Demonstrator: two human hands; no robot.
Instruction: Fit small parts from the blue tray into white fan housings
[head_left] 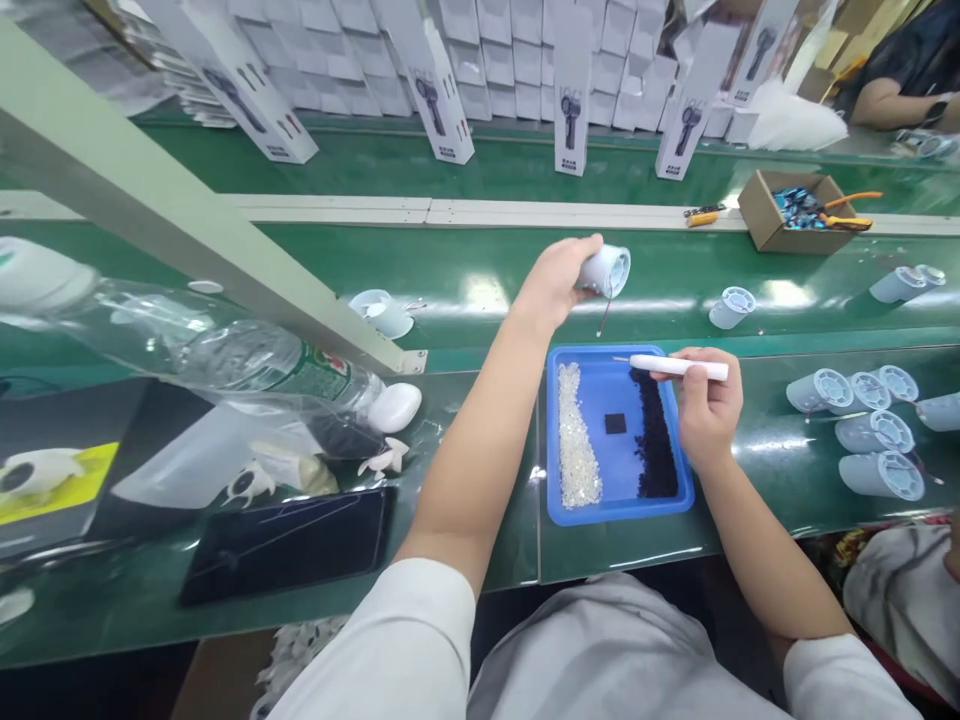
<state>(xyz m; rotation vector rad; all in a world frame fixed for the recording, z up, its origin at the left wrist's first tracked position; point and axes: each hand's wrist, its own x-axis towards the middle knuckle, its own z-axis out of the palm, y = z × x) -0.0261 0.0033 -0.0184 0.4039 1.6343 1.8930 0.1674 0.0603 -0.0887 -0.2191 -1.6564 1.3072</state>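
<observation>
My left hand (559, 278) is closed around a pale blue cylindrical fan housing (600, 270), held tilted above the bench, its round vaned end facing right. A thin dark red wire (604, 318) dangles from it. Between the thumb and fingers of my right hand (705, 405) is a white pen-shaped tool (679, 366), its thin metal tip pointing left over the blue tray (619, 515). Inside the tray, small white pieces (577, 440) lie in a strip along the left and small black pieces (656, 440) along the right. A black square (615, 424) sits between them.
Several similar housings (874, 432) stand at right, another (733, 307) behind the tray. A cardboard box (787, 235) holds blue packets and orange-handled pliers. At left are a slanting metal post (187, 190), a plastic bottle (300, 365) and a black phone-like slab (285, 545).
</observation>
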